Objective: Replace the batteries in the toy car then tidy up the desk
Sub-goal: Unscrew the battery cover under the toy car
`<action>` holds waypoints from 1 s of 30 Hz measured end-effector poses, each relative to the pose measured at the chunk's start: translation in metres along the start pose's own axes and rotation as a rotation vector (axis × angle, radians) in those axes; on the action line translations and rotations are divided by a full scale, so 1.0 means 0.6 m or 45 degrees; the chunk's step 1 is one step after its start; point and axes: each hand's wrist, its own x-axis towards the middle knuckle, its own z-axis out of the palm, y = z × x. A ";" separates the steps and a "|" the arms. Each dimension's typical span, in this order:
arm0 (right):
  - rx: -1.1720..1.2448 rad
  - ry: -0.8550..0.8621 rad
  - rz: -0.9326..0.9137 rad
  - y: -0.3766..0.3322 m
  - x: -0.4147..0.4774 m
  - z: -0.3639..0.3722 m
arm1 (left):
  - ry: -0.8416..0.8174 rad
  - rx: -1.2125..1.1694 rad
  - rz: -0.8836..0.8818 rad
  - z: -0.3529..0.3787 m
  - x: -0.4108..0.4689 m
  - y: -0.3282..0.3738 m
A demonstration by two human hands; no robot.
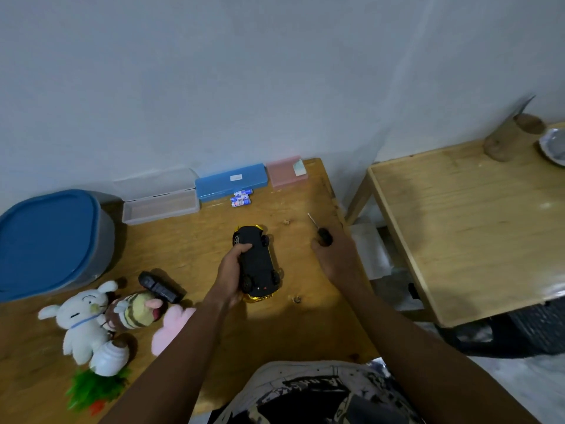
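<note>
The toy car (pixel 256 261) lies upside down on the wooden desk (pixel 189 240), black underside and wheels up, gold body showing at both ends. My left hand (pixel 230 270) grips its left side. My right hand (pixel 336 255) is to the car's right, closed around the black handle of a screwdriver (pixel 321 231) whose thin shaft points away toward the wall. A few blue and white batteries (pixel 241 198) lie together at the back of the desk, in front of a blue case (pixel 229 182).
Against the wall stand an open clear case (pixel 159 203), the blue case and a pink case (pixel 286 170). A blue-lidded bin (pixel 52 240) sits far left. Plush toys (pixel 88 316), a black remote (pixel 160 287) and a green plant (pixel 91 390) crowd the front left. A second wooden table (pixel 458 224) stands to the right.
</note>
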 end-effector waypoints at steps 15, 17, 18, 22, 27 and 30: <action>-0.524 0.078 -0.288 0.021 -0.029 -0.006 | 0.017 0.021 0.009 0.024 -0.013 -0.013; -0.522 0.076 -0.272 0.018 -0.031 -0.005 | 0.001 0.010 0.012 0.024 -0.014 -0.013; -0.518 0.067 -0.264 0.019 -0.031 -0.005 | -0.005 0.005 0.008 0.024 -0.015 -0.013; -0.489 0.064 -0.241 0.021 -0.026 -0.003 | -0.032 -0.014 0.000 0.021 -0.015 -0.013; -0.535 0.068 -0.267 0.011 -0.027 -0.007 | -0.057 -0.046 0.001 0.019 -0.017 -0.012; -0.427 0.108 -0.384 -0.017 -0.032 0.000 | -0.061 -0.048 0.021 0.022 -0.022 -0.007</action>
